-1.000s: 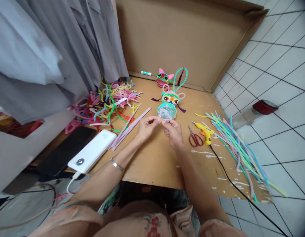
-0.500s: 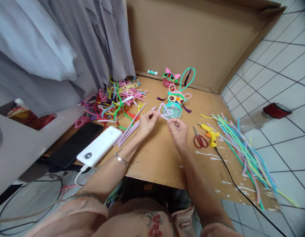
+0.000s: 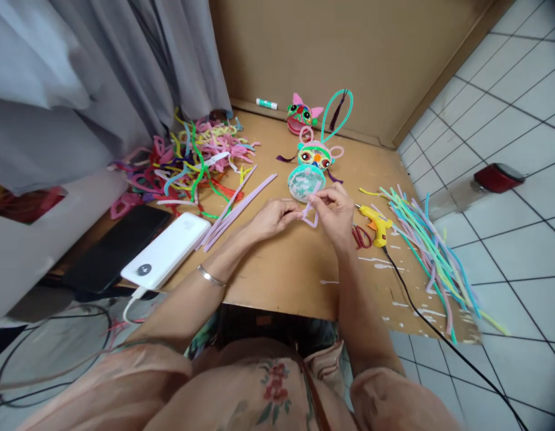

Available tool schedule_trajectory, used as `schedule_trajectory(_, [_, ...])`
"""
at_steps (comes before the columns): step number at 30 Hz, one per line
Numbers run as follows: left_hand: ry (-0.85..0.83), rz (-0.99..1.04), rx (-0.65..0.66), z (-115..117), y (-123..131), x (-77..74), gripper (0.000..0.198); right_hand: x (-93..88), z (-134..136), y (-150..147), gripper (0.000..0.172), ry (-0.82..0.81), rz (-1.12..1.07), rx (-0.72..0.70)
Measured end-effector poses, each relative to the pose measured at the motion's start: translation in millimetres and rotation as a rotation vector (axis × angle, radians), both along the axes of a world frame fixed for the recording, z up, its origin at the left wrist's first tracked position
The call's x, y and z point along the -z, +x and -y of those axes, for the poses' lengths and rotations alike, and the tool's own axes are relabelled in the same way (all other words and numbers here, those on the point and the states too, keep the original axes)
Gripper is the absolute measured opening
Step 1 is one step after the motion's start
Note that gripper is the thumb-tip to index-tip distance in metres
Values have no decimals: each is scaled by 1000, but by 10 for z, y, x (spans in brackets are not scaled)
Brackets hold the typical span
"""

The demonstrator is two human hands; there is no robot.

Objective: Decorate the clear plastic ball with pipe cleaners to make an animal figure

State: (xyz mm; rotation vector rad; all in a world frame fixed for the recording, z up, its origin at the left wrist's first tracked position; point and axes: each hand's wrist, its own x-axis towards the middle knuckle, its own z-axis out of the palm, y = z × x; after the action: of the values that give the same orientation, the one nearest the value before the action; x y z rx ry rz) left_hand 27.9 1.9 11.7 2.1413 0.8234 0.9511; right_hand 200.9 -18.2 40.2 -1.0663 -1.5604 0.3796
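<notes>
Between my two hands is a lilac pipe cleaner (image 3: 310, 222), bent into an angular shape. My left hand (image 3: 277, 218) pinches it at its left side with thumb and forefinger. My right hand (image 3: 334, 209) grips its upper part from the right, fingers closed. Just beyond the hands sits a turquoise-rimmed clear round piece (image 3: 306, 183). It touches or adjoins an animal-face figure (image 3: 316, 157) with pink loop ears, big eyes and a turquoise loop. Farther back is a smaller green and red figure (image 3: 300, 115) with pink ears.
Straight lilac pipe cleaners (image 3: 241, 211) lie left, beside a white power bank (image 3: 166, 250), a black phone (image 3: 115, 248) and a tangled colourful heap (image 3: 196, 158). On the right are red-handled scissors (image 3: 361, 237), a yellow glue gun (image 3: 376, 225) with cord and a pipe-cleaner bundle (image 3: 432, 251). A glue stick (image 3: 266, 104) lies behind.
The lilac pipe cleaner has been turned, its bend now pointing down toward me. My right hand has moved up and over it. The whole view has shifted slightly.
</notes>
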Motion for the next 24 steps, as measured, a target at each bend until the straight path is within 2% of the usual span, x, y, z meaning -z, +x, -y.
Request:
schedule_trajectory(5, [-147, -13, 153, 16, -12, -23, 28, 28, -90, 120, 27, -260, -127, -182])
schedule_trajectory(10, [-233, 48, 208, 40, -5, -57, 30, 54, -111, 145, 31, -450, -318, -235])
schedule_trajectory(17, [-269, 187, 183, 92, 38, -88, 34, 55, -75, 19, 36, -623, -389, -229])
schedule_trajectory(21, [-294, 274, 108, 126, 53, -115, 37, 52, -86, -4, 35, -604, -412, -171])
schedule_trajectory(24, [-303, 352, 75, 132, 63, -101, 37, 57, -78, -17, 37, -592, -434, -179])
